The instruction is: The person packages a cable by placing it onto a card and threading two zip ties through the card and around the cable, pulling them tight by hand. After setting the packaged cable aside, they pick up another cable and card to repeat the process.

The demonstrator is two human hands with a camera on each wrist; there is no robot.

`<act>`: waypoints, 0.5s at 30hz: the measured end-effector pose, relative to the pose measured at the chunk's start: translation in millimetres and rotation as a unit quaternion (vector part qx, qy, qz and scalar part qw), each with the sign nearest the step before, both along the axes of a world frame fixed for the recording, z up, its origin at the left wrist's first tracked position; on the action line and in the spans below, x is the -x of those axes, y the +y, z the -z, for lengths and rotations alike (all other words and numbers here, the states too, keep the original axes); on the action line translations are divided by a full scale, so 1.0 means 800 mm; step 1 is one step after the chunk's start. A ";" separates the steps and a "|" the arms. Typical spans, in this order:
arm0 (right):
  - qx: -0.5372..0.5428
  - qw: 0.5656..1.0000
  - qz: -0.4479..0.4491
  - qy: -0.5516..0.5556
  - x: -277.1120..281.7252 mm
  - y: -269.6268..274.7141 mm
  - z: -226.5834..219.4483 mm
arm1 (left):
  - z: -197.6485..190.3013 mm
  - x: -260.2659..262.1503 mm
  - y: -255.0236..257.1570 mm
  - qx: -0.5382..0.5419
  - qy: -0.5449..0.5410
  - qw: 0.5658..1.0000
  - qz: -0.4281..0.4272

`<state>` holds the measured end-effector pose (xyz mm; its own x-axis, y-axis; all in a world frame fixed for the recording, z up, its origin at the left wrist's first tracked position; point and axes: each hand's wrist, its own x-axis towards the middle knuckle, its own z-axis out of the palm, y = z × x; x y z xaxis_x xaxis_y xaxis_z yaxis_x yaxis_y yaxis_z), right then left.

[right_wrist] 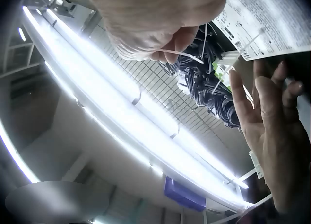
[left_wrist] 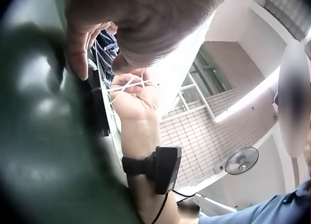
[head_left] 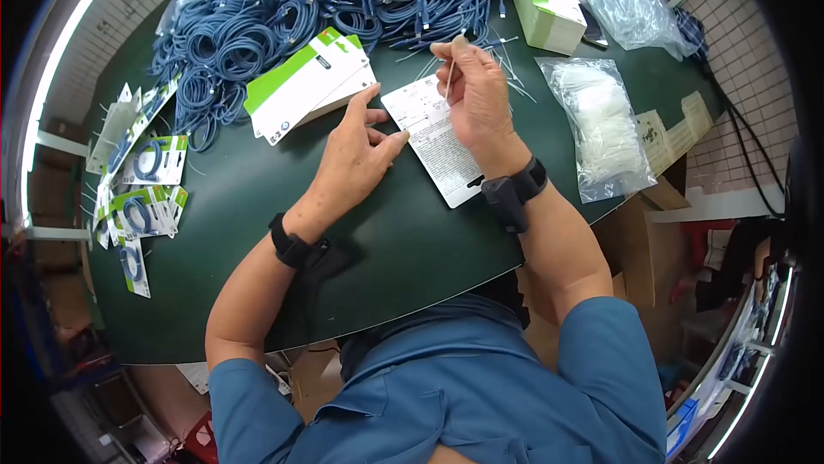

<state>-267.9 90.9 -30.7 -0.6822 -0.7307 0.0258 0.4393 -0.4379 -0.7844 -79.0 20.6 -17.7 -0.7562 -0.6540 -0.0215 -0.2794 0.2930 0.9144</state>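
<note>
Under my right hand (head_left: pixel 482 103) lies a white packaging card (head_left: pixel 439 153), its printed text side up and its hang slot towards me. The thumb and fingers of that hand pinch a thin white cable tie (head_left: pixel 451 79) above the card's far end. In the right wrist view the cable tie (right_wrist: pixel 182 54) sticks out past the curled fingers. My left hand (head_left: pixel 354 153) is beside the card's left edge, fingers loosely spread and holding nothing. Beyond it is a stack of green and white cards (head_left: pixel 311 84). Several loose cable ties (head_left: pixel 518 86) lie behind my right hand.
Coiled blue cables (head_left: pixel 257 43) are heaped along the back. Finished-looking carded cables (head_left: pixel 148 211) lie at the left. A clear bag of white cable ties (head_left: pixel 598 121) is at the right, with a green and white card block (head_left: pixel 549 13) and plastic bags (head_left: pixel 622 0) behind.
</note>
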 end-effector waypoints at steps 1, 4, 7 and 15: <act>-0.008 1.000 -0.003 -0.030 -0.003 -0.002 0.002 | 0.005 0.009 0.000 -0.050 0.014 0.999 -0.004; -0.003 0.999 -0.025 -0.041 -0.014 -0.001 0.006 | 0.011 0.024 -0.003 -0.142 0.033 0.989 -0.003; 0.012 0.997 -0.048 -0.061 -0.014 0.002 -0.002 | 0.010 0.025 -0.007 -0.388 0.180 0.904 -0.009; 0.044 0.970 -0.197 -0.134 -0.024 0.007 0.001 | 0.001 0.011 0.018 -0.393 0.230 0.890 -0.023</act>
